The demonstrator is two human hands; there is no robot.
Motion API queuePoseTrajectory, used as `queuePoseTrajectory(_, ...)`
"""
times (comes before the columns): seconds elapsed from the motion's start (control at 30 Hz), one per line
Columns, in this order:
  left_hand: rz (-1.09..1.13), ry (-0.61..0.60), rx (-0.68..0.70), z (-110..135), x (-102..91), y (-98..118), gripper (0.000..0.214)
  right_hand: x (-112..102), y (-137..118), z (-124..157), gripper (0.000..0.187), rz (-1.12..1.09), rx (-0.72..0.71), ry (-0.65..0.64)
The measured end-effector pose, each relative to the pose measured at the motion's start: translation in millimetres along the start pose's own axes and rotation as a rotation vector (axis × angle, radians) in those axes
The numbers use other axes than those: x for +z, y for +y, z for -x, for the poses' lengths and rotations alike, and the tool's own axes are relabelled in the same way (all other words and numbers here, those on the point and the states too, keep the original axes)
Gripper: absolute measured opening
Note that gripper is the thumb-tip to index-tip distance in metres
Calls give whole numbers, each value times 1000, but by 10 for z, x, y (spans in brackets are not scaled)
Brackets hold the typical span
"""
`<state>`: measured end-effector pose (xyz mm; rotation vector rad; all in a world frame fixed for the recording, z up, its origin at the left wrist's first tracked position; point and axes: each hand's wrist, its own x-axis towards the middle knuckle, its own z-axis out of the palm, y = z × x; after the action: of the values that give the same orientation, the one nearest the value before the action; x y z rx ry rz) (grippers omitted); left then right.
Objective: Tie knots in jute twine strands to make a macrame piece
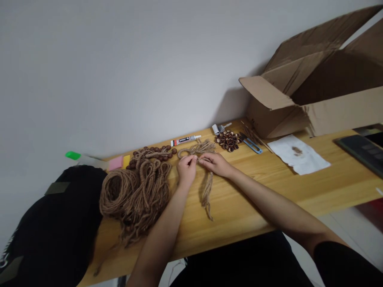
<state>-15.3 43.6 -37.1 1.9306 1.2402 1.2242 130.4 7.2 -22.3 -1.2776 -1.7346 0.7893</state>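
My left hand and my right hand meet over the middle of the wooden table, fingers pinched on a brown twine cord. The cord's frayed, tasselled end hangs down below my right hand onto the wood. Just beyond my fingers lies another piece of twine with a loop at its left and a tassel at its right. Left of my left hand is a heap of knotted cords beside a coil of brown rope. Exactly how the strands run between my fingertips is hidden.
Brown beads, a glue tube, a pile of dark ring-like pieces and blue thread snips line the back. An open cardboard box and stained tissue stand right; a black bag sits left.
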Motion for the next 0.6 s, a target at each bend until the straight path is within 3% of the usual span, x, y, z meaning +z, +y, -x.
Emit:
queuePoseTrajectory(0.37, 210, -2, -168, -32, 5, -13, 13, 40, -55, 5, 25, -272, 106, -34)
queuePoseTrajectory(0.6, 229, 26, -176, -26, 13, -39, 18, 59, -14, -2, 23, -240, 75, 47)
